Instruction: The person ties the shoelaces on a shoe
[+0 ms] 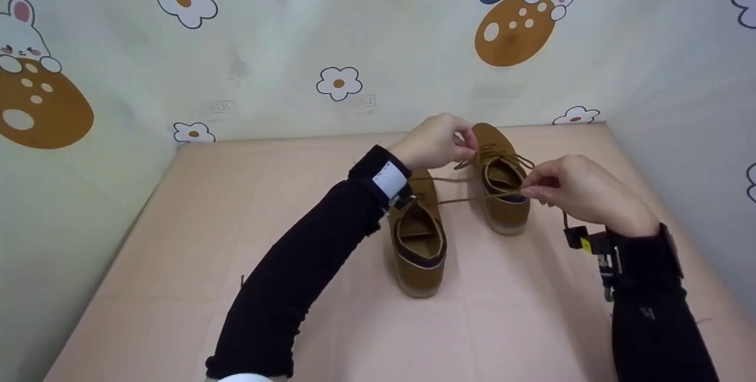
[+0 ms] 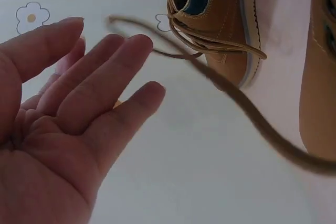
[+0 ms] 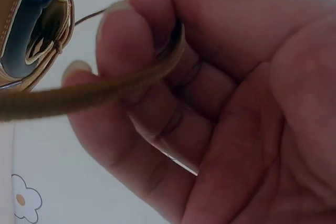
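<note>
Two brown lace-up shoes stand side by side, toes away from me: the left shoe (image 1: 419,281) sits nearer, the right shoe (image 1: 509,214) farther back. My right hand (image 1: 582,190) pinches a brown shoelace (image 1: 463,199) stretched sideways from the left shoe. In the right wrist view this shoelace (image 3: 68,99) runs in between thumb and fingers. My left hand (image 1: 434,143) is above the left shoe's toe, beside the right shoe's laces. Its fingers are loosely extended in the left wrist view, with a lace (image 2: 236,95) passing in front of them. The right shoe's laces are tied in a bow (image 1: 520,160).
The shoes are on a pale pink surface (image 1: 319,323). Behind it rises a light backdrop (image 1: 266,63) printed with flowers, rabbits and orange-brown shapes. Black sleeves and wrist-worn cameras (image 1: 599,252) cover part of the view; the left wrist hangs over the left shoe's toe.
</note>
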The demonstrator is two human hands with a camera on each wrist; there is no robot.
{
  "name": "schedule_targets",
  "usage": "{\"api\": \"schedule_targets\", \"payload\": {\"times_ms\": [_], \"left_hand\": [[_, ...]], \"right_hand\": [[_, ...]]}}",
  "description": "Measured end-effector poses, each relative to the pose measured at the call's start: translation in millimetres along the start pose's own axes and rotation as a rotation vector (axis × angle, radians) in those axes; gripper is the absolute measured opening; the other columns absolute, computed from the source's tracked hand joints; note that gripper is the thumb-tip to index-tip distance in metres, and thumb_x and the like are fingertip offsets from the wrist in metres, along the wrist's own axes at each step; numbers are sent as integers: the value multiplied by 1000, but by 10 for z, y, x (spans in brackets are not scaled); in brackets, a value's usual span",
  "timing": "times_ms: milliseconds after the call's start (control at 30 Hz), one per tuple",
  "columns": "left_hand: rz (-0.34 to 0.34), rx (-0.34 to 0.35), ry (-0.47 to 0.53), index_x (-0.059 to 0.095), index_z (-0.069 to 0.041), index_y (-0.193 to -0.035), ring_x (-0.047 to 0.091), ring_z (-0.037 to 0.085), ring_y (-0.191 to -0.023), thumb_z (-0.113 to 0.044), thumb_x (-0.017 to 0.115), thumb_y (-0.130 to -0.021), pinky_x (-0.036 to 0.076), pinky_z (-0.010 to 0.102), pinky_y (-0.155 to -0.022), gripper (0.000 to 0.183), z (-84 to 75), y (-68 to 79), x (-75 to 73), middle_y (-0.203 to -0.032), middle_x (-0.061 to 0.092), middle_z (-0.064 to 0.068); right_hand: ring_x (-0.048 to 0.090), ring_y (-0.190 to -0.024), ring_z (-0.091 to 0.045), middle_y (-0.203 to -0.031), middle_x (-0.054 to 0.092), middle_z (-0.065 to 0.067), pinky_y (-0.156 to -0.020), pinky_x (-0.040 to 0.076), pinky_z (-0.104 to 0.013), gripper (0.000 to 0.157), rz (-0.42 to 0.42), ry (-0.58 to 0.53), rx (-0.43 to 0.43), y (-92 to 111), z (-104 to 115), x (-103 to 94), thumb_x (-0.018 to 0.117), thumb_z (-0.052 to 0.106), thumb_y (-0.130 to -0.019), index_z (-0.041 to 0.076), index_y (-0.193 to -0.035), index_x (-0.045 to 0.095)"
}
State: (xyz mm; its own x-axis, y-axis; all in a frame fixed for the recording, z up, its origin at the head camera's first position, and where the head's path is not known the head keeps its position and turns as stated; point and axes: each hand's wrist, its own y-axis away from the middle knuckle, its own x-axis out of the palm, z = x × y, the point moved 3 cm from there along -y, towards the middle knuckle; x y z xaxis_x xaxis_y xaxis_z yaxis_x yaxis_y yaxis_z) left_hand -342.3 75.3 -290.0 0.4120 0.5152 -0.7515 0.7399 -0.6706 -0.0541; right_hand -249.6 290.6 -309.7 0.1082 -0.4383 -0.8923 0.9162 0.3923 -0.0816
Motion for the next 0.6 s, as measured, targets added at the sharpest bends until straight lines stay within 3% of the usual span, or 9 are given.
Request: {"api": "schedule_targets", "payload": {"times_ms": [133,333,467,600], "left_hand": [[-20,-31,47,70,-3,-102,66,15,-91,-11,66,-96,52,26,-77,10,186,169,-128,-103,70,6],[-121,-37,167,70,-5,-102,68,19,-86,-13,67,-96,53,30,-77,11,563,567,-325,-95,72,4],[-188,-51,267,71,-8,-102,69,22,-88,-17,69,-95,52,34,-81,11,845,840,-355,-96,71,2],[-256,-95,338,72,-10,-101,69,26,-90,-18,70,-94,50,37,-85,11,1084,1005,-335,-96,72,2]], "right_hand": [[59,-67,-15,-80,69,4,-58,48,-27,6,-4,6,-5,3,-23,2,71,12,-93,10,-95,77],[64,-76,-12,-84,71,6,-65,50,-26,5,-15,22,7,0,-37,20,72,11,-91,12,-93,77],[60,-77,-14,-84,68,5,-68,48,-30,5,-33,46,3,-19,-42,34,73,11,-90,12,-93,77],[52,-68,-15,-74,60,4,-63,42,-31,4,-80,107,4,-54,-43,31,73,13,-91,13,-93,76]]}}
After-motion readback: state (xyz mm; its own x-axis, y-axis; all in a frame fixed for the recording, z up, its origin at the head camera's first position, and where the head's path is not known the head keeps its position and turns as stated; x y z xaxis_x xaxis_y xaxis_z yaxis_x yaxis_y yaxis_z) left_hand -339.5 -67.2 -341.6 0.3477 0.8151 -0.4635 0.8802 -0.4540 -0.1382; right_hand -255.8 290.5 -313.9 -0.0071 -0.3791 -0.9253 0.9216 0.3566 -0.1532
